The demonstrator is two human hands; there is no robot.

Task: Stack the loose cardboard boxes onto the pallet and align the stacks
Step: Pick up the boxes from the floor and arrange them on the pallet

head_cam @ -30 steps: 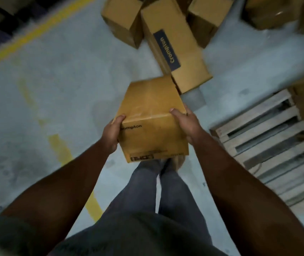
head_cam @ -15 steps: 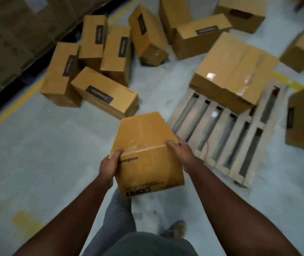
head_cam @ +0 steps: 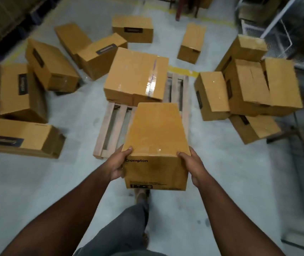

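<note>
I carry a long brown cardboard box [head_cam: 156,141] marked "Crompton" in front of me, above the near end of the wooden pallet [head_cam: 110,126]. My left hand [head_cam: 118,163] grips its near left corner and my right hand [head_cam: 190,163] grips its near right corner, fingers curled over the top edge. Two boxes [head_cam: 136,76] lie side by side on the pallet's far half. The held box hides part of the pallet's right side.
Several loose boxes lie on the floor at the left [head_cam: 18,139] and behind [head_cam: 132,28]. A jumbled pile of boxes [head_cam: 249,89], some with open flaps, sits at the right. Metal racking [head_cam: 286,34] stands at the far right. My legs are below.
I have turned and stepped toward the pallet, which now lies straight ahead under the carried box. Both hands keep the same grip on the box.
</note>
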